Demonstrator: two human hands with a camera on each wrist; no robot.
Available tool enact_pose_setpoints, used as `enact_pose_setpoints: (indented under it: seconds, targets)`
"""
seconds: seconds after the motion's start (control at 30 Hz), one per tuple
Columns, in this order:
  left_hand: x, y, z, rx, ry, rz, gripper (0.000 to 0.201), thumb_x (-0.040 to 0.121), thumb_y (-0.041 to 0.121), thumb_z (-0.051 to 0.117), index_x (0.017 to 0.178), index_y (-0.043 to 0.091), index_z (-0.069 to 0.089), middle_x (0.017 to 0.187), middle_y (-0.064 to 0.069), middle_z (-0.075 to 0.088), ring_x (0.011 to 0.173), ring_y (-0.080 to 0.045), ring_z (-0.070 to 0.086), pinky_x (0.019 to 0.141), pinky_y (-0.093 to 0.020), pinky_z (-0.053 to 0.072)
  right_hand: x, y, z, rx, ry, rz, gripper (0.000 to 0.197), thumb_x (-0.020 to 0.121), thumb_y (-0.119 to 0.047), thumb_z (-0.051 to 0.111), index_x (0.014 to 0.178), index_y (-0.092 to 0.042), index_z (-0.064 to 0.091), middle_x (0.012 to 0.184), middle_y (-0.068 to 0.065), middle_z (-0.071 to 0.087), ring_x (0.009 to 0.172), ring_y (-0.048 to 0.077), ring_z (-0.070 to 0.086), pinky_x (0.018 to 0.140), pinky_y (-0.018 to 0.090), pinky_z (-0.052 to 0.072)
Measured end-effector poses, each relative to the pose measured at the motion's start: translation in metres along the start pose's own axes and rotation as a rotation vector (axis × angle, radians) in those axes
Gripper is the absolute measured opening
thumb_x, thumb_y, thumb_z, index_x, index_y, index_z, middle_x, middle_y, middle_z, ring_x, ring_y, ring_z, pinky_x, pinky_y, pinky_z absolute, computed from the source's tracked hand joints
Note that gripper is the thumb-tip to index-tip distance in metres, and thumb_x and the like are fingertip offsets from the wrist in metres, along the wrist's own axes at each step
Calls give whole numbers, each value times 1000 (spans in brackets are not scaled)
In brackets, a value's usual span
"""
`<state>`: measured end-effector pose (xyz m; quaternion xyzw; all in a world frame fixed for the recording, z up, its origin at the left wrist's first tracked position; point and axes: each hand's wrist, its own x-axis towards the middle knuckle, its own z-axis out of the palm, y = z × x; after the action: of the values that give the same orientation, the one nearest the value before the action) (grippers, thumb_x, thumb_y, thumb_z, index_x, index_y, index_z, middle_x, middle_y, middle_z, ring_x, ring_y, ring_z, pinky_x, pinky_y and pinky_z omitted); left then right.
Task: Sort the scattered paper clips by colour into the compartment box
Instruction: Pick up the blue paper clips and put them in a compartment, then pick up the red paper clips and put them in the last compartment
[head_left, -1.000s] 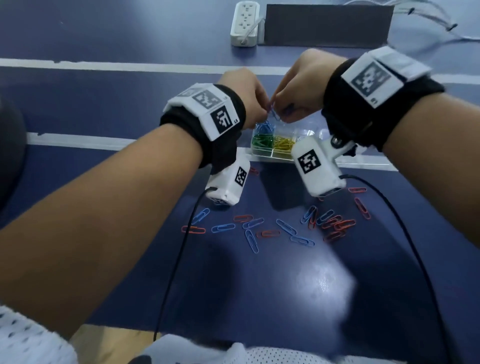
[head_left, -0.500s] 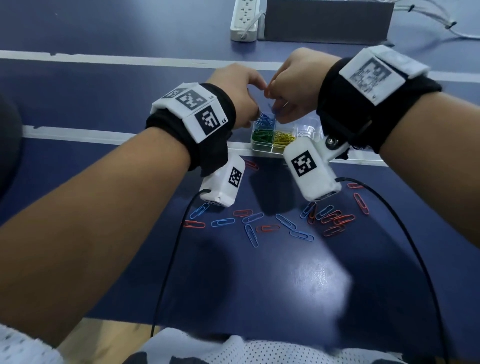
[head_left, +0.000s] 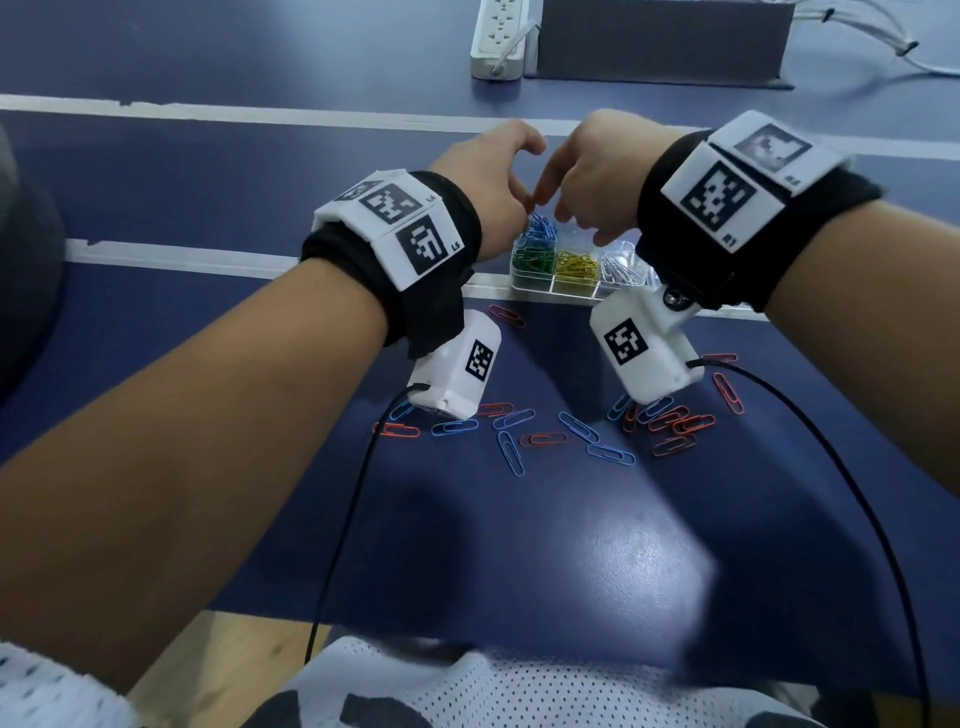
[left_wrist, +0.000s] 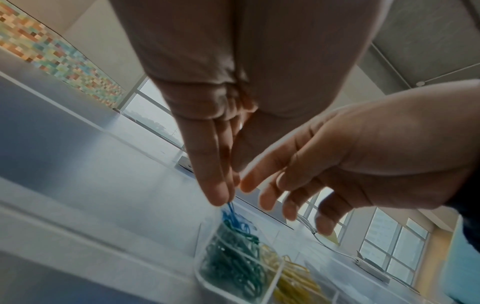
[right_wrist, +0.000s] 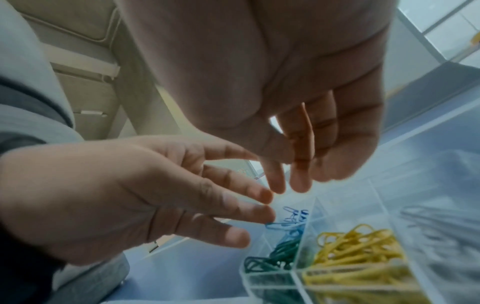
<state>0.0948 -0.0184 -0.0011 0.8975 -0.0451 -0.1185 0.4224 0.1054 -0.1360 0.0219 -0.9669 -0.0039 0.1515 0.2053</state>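
Observation:
A clear compartment box (head_left: 550, 293) stands on the blue table and holds blue clips (head_left: 540, 228), green clips (head_left: 532, 260), yellow clips (head_left: 576, 267) and silver clips (head_left: 621, 267) in separate cells. My left hand (head_left: 488, 182) and right hand (head_left: 587, 176) hover side by side over the blue cell. Seen from the left wrist, the left hand's (left_wrist: 221, 193) fingers point straight down, and a blue clip (left_wrist: 230, 206) sits just under the tips. The right hand (right_wrist: 288, 181) hangs relaxed and holds nothing. Loose blue clips (head_left: 511, 452) and red clips (head_left: 543, 439) lie scattered nearer to me.
A white power strip (head_left: 501, 36) and a dark flat box (head_left: 660, 41) lie at the far side of the table. White tape lines (head_left: 208, 257) cross the table. Black cables (head_left: 343, 519) hang from both wrist cameras over the scattered clips.
Both hands were pinched together over the box on blue clips. Their fingers have since straightened and come apart, and the hands have sunk a little toward the blue cell.

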Motion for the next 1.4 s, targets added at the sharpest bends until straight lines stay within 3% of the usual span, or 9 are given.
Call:
enact_pose_setpoints:
  seconds: [0.07,0.27,0.47,0.6,0.73,1.0,1.13,1.33,1.4]
  targets:
    - [-1,1,-1,-5,15,9,61,80,-8,48,130,25,41,92,2,55,97,-23,65,84,-45,57,-6,-2,0,-115,2,0,33,92,-14,47,122,-7,60,123,15,61,108,29,61,98,39,47]
    - [-6,-1,-4,25,19,56,53,83,-4,46,128,23,42,100,1,53,103,-25,62,86,-46,55,-11,0,4,-263,-37,-52,37,90,-11,47,125,-12,59,130,14,57,115,31,55,94,39,46]
    - [-12,-9,-8,138,42,77,46,83,-2,44,122,21,49,88,7,58,81,-16,62,69,-31,56,-16,-1,3,-326,-31,-121,44,92,-6,43,131,-20,55,136,9,53,118,30,53,85,34,43]
    - [-25,-15,-15,205,39,104,35,84,6,47,116,21,54,88,5,61,65,-10,54,58,-19,43,-18,2,5,-292,-34,-153,48,89,-1,39,125,-24,60,131,7,57,101,27,55,76,31,42]
    - [-47,-24,-28,332,-23,114,20,85,17,57,103,23,62,86,4,62,66,-9,53,74,-26,44,-20,8,5,-284,10,-191,45,89,-1,38,114,-22,69,119,8,64,71,23,49,63,26,40]
    - [-84,-29,-27,642,-169,61,4,76,28,67,79,25,69,64,13,59,68,-13,57,71,-24,42,-42,1,15,-201,118,-308,39,83,-4,42,98,-25,72,76,1,56,60,19,45,72,28,42]
    - [-87,-33,-19,700,-174,54,16,71,37,73,78,23,72,62,12,58,63,-11,53,72,-30,50,-67,-3,32,-321,-57,-478,29,80,-12,51,93,-23,74,80,2,62,75,23,49,83,31,51]
    - [-89,-33,-10,741,-204,65,14,71,34,73,73,21,70,58,11,55,70,-17,56,73,-33,52,-90,6,34,-491,-244,-482,19,76,-16,62,86,-26,75,72,-2,63,76,22,57,62,21,44]
    - [-90,-34,-10,741,-200,74,12,73,33,72,70,22,69,57,11,55,68,-17,55,72,-33,52,-95,9,35,-516,-305,-468,13,73,-22,70,84,-27,74,66,-8,62,74,19,57,65,22,45]
